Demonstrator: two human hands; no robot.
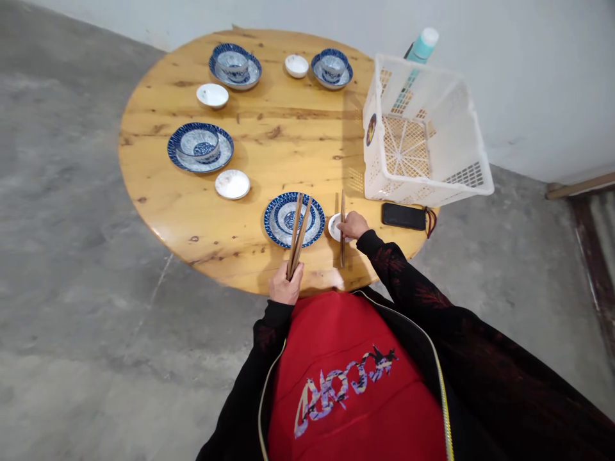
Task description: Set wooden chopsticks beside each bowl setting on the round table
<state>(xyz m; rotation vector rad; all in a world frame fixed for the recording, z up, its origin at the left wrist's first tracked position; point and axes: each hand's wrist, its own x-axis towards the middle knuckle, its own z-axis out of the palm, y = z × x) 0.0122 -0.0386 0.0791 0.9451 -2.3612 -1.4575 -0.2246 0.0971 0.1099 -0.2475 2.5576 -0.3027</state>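
My left hand (286, 283) is closed around a bunch of wooden chopsticks (298, 234), which point away from me over a blue-and-white plate (269, 225). A matching bowl (282, 210) sits on that plate, partly covered by the chopsticks. To the right, my right hand (354, 225) pinches more chopsticks (343, 253) above a small white dish (334, 229). Fingers and chopsticks hide part of this dish. I cannot tell whether the chopsticks rest on its rim.
Blue-and-white plates with bowls (173, 148) and small white dishes (232, 184) stand around the round wooden table (278, 150). A white plastic basket (384, 186) occupies the right side, with a turquoise bottle (423, 46) behind it. A black phone (403, 216) lies near the right edge.
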